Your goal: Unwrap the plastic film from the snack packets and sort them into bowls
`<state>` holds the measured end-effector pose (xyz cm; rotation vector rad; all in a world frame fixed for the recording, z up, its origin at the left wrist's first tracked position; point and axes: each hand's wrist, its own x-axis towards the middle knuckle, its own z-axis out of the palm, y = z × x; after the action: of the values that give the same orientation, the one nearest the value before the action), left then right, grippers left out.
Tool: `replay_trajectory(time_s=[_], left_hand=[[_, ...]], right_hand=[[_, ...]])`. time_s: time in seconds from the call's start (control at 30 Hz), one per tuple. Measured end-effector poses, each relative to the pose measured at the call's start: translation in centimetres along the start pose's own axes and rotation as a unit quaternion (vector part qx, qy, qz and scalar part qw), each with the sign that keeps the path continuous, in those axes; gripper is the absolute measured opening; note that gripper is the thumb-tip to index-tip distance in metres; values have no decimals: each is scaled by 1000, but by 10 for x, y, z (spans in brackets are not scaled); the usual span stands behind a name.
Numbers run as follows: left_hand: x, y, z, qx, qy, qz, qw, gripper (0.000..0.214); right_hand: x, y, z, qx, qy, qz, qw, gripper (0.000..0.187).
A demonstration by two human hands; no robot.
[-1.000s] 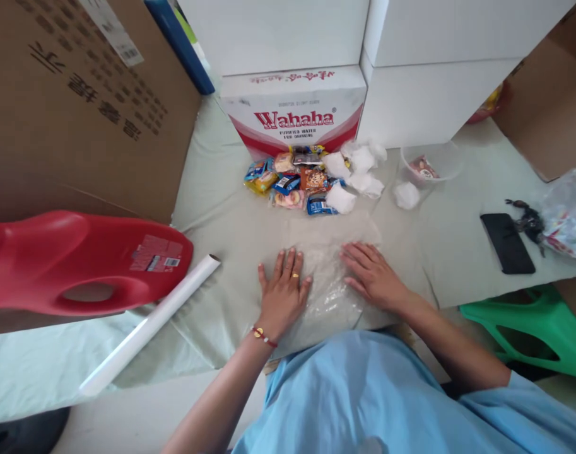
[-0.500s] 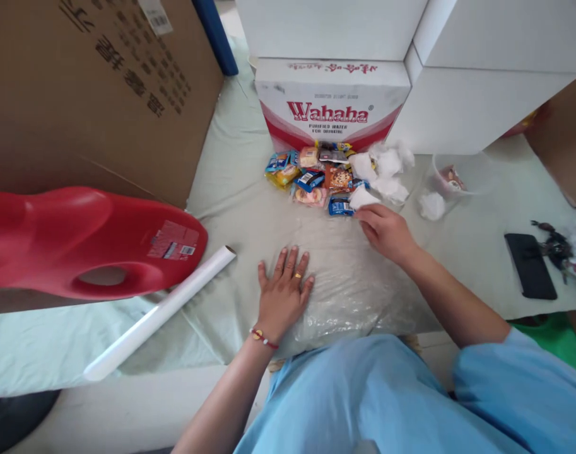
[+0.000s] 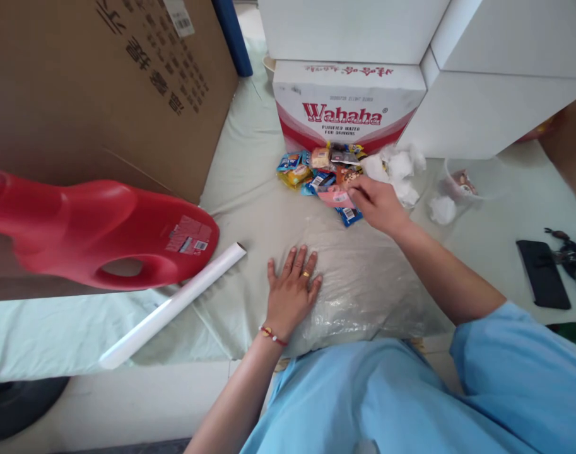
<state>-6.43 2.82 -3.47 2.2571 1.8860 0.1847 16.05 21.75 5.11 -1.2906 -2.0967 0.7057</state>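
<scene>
My left hand (image 3: 291,290) lies flat with fingers spread on a clear plastic sheet (image 3: 363,284) over the pale green cloth. At the front of a heap of wrapped snacks, my right hand (image 3: 375,205) pinches the right edge of a pink snack packet (image 3: 335,197). Just below that packet lies a blue snack packet (image 3: 349,215). Behind it are a yellow packet (image 3: 298,175), a light blue packet (image 3: 290,161) and an orange-brown packet (image 3: 347,174), partly hidden by my fingers. Crumpled white tissues (image 3: 401,167) sit to the right of the heap.
A red jug (image 3: 141,233) leans by a large cardboard box (image 3: 141,126) at left, beside a white roll (image 3: 174,306). A Wahaba-style white-and-red carton (image 3: 344,94) stands behind the snacks. At right are a clear plastic cup (image 3: 458,180), another tissue (image 3: 442,209) and a black phone (image 3: 543,274).
My right hand has moved from the white tissue and blue packet up and left to the pink packet, which it now grips. My left hand stays flat. The view has shifted slightly.
</scene>
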Motion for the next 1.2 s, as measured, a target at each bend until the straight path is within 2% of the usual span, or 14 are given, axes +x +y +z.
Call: replay_trajectory(time_s=[0.07, 0.17, 0.23, 0.27, 0.33, 0.4, 0.43, 0.5, 0.6, 0.7, 0.83, 0.97, 1.07, 1.2], left_hand=[[0, 0, 1, 1, 0, 1, 1000, 56], [0, 0, 1, 1, 0, 1, 1000, 56], [0, 0, 0, 0, 0, 2, 1000, 56], [0, 0, 0, -1, -1, 1, 1000, 56], [1, 1, -1, -3, -1, 0, 1000, 56], [1, 1, -2, -6, -4, -2, 1000, 56], [1, 2, -2, -6, -6, -3, 1000, 56], [2, 2, -3, -5, -10, -4, 1000, 56], [3, 3, -3, 1, -13, -5, 1000, 56], [3, 3, -3, 6, -16, -8, 1000, 56], [3, 3, -3, 8, -15, -6, 1000, 56], [2, 2, -2, 7, -3, -2, 1000, 56], [2, 2, -1, 5, 2, -1, 1000, 56], [2, 2, -1, 7, 1, -3, 1000, 56]], right_hand=[[-31, -3, -14, 149, -15, 75, 986, 25], [-86, -1, -14, 326, -52, 227, 916, 39], [-120, 4, -5, 361, -68, 291, 883, 44], [-134, 7, 0, 343, -69, 302, 887, 43], [-155, 12, 4, 235, -38, 283, 929, 40], [-166, 13, 2, 81, 23, 221, 972, 37], [-169, 13, -1, 22, 38, 181, 982, 37], [-168, 9, -4, -33, -2, 106, 994, 36], [-160, 1, 2, -85, -149, 46, 984, 44], [-151, -3, 15, -181, -231, 59, 954, 50], [-143, -4, 18, -222, -239, 75, 942, 43], [-145, -5, 11, -215, -213, 65, 951, 37], [-153, -5, 13, -196, -192, 46, 961, 34], [-155, -4, 17, -151, -237, -1, 960, 25]])
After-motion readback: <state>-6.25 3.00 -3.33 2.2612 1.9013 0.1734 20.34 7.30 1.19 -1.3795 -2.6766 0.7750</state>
